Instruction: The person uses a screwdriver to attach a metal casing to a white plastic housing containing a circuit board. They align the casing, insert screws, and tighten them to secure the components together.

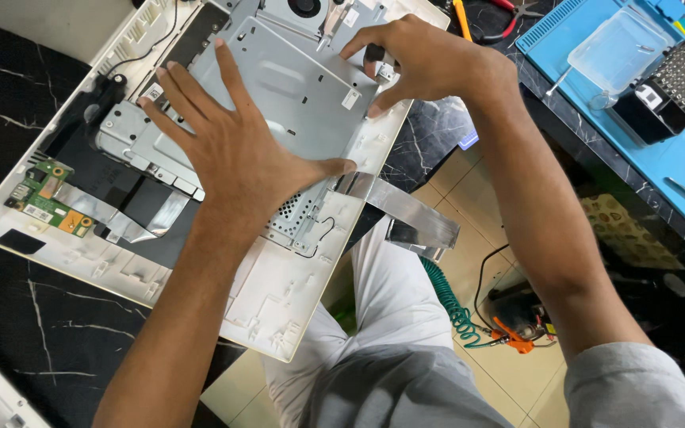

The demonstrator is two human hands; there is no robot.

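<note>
Left hand: the left hand [231, 147] lies flat, fingers spread, on the grey metal shield plate [295, 91] — an open grip pressing down, holding nothing.
Right hand: the right hand [430, 59] arches over the plate's far corner, its fingertips [376, 109] pinched down at the plate's edge beside a small bracket; whether anything small sits in that grip, I cannot tell.
Shield plate: it sits inside the opened white device chassis [279, 301], which lies back-up on the black marble counter [49, 333] and overhangs its edge above the person's lap.
Around it: a green circuit board [45, 194] at the chassis's left end, silver foil ribbon cables [410, 214] trailing off the right side, a cooling fan [304, 8] at the top.
Further off: a blue work mat [679, 158] with a clear plastic tray [620, 47] and a black screwdriver-bit holder [671, 87].
Step in hand: by my judgement, working the plate at its corner while the flat hand steadies it.
Next move calls for: even pressure from the left palm and a careful fingertip hold at the corner — the foil ribbons close by look easy to crease.
</note>
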